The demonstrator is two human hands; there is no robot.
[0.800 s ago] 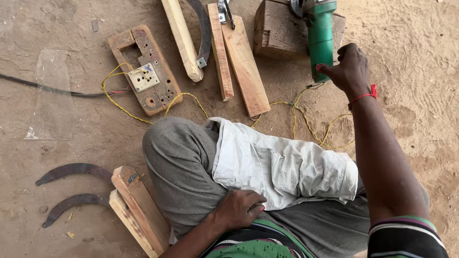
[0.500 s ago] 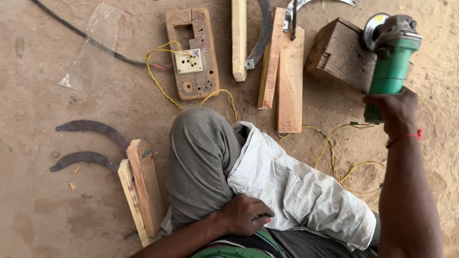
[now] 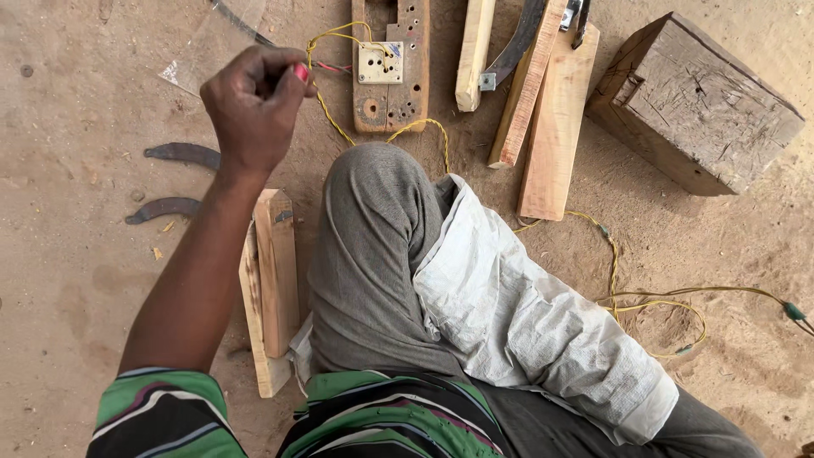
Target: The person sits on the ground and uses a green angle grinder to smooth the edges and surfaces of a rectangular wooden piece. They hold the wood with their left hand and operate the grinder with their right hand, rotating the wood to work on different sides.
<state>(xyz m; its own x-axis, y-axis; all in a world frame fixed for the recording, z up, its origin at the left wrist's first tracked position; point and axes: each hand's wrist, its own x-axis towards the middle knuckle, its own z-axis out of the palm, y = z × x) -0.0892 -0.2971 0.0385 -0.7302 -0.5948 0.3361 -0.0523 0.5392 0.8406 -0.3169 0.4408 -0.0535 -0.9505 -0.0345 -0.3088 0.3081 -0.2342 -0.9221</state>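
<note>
My left hand [image 3: 254,106] is raised above the sandy ground, in front of my bent knee in grey trousers [image 3: 373,220]. Its fingers are closed in a fist, pinching a small red piece [image 3: 301,72] at the fingertips. A yellow wire [image 3: 329,114] runs from beside that piece to a wooden board [image 3: 398,102] that carries a white socket [image 3: 379,62]. The wire loops on past my knee and trails off to the right [image 3: 661,304]. My right hand is out of view. A white cloth [image 3: 526,314] lies over my thigh.
A heavy wooden block [image 3: 691,102] sits at the upper right. Two planks [image 3: 555,119] and a pale stick [image 3: 473,51] lie near a curved dark metal strip [image 3: 521,42]. Two curved blades [image 3: 182,153] lie left. Short wood pieces [image 3: 275,271] rest beside my leg.
My left hand rose from my lap and now hangs ahead of the knee, closed on the red piece. My right hand with the green angle grinder has left the view.
</note>
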